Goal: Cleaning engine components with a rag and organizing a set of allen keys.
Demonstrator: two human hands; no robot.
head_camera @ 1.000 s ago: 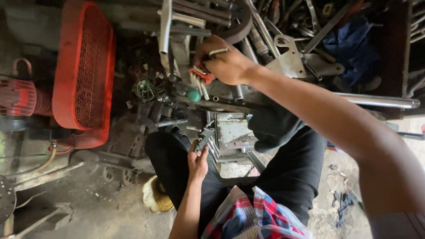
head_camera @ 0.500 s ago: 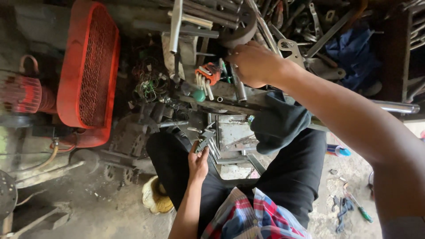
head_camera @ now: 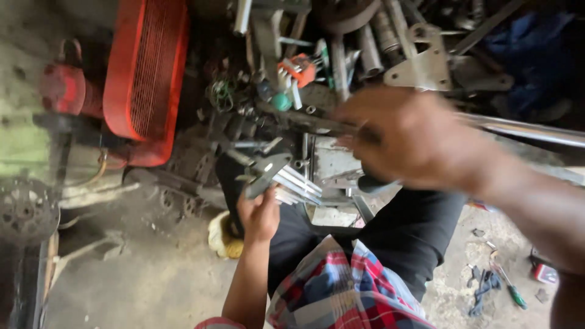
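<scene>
Metal key set [head_camera: 286, 183] gripped in closed L hand [head_camera: 259, 216]; R hand [head_camera: 405, 140] blurred, grip can't tell.

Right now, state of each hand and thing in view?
left hand: raised, closed on a fanned set of metal keys.
right hand: blurred, over the metal clutter; grip unclear.
red mesh guard: upright, at the left.
orange key holder: lying among the scrap, keys in it.
green-handled screwdriver: lying on the floor.
</scene>
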